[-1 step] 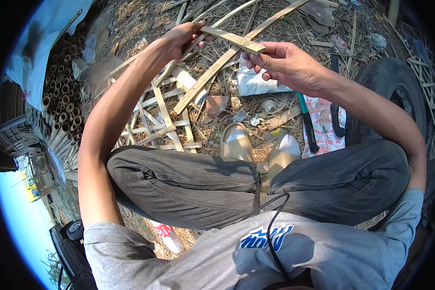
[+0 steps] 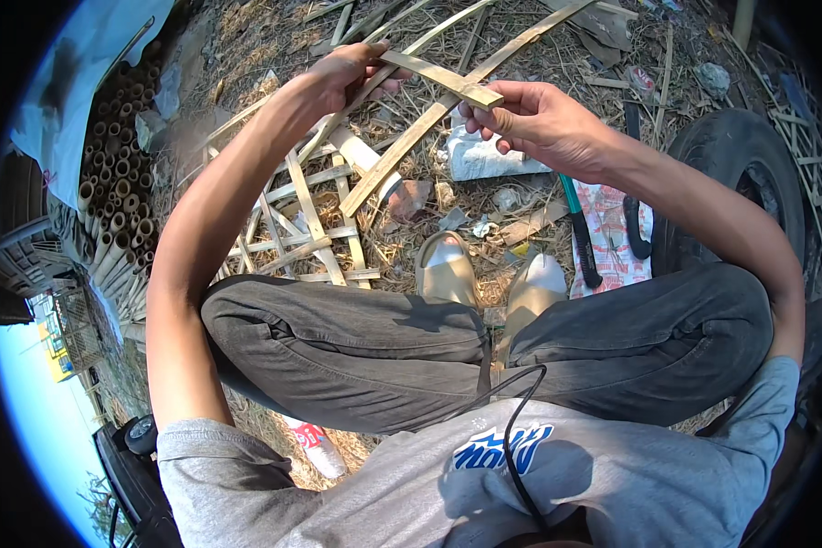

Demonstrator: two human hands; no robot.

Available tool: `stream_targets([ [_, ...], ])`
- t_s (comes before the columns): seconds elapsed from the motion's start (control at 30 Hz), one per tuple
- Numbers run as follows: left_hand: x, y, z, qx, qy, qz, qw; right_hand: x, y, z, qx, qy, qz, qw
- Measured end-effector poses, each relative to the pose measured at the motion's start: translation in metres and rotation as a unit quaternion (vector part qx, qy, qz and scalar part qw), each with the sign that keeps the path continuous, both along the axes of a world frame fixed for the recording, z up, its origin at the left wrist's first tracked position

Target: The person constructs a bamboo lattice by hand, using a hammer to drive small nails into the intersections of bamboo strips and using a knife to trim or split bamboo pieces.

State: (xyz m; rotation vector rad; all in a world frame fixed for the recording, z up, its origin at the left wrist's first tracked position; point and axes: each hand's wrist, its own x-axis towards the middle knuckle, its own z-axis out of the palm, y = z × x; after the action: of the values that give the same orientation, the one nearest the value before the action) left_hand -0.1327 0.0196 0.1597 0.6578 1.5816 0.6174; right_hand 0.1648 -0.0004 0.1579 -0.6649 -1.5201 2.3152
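Note:
A short flat bamboo strip (image 2: 434,72) spans between my two hands. My left hand (image 2: 345,75) is closed around its left end, where other strips of the weave run under the fingers. My right hand (image 2: 532,119) pinches the strip's right end between thumb and fingers. Beneath it slants a longer bamboo strip (image 2: 397,163), crossing the short one near my right fingertips. An open bamboo lattice (image 2: 309,205) extends from below my left hand toward my left knee. Whether the long strip is fastened at the crossing I cannot tell.
A pale stone block (image 2: 491,153) lies below my right hand. Beside it, a tool with a green and black handle (image 2: 580,228) rests on a printed sack (image 2: 612,251). A tyre (image 2: 717,173) stands at right. Cut bamboo tubes (image 2: 119,196) are piled at far left.
The long strip has shifted slightly to the right, and the short strip's right end has dipped a little. Both hands keep their hold.

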Motion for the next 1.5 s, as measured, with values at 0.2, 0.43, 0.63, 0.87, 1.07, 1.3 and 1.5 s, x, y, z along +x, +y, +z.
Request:
stream_targets([
  [0.2,-0.009,-0.009,-0.035,-0.027,-0.038,0.012,0.999,0.042,0.029,-0.051,0.168,-0.245,0.097,0.950],
  [0.43,-0.047,-0.019,-0.091,-0.046,0.155,0.026,0.987,0.150,0.042,-0.138,0.199,-0.630,0.095,0.745],
  [0.63,0.034,-0.005,-0.016,0.093,-0.087,-0.085,0.988,0.191,-0.063,-0.174,0.159,-0.701,-0.186,0.669],
  [0.87,0.062,0.014,0.001,0.192,-0.109,-0.222,0.950,0.176,-0.116,-0.180,0.265,-0.655,-0.353,0.614],
  [1.07,0.074,0.023,0.013,0.172,-0.295,-0.149,0.928,0.185,-0.094,-0.063,0.058,-0.479,-0.474,0.736],
  [1.3,0.088,0.025,0.066,0.155,-0.288,-0.079,0.942,0.164,-0.101,0.108,0.038,-0.469,-0.328,0.820],
  [1.5,0.085,0.010,0.082,0.244,-0.193,-0.070,0.948,0.142,-0.086,0.154,0.037,-0.571,-0.117,0.812],
])
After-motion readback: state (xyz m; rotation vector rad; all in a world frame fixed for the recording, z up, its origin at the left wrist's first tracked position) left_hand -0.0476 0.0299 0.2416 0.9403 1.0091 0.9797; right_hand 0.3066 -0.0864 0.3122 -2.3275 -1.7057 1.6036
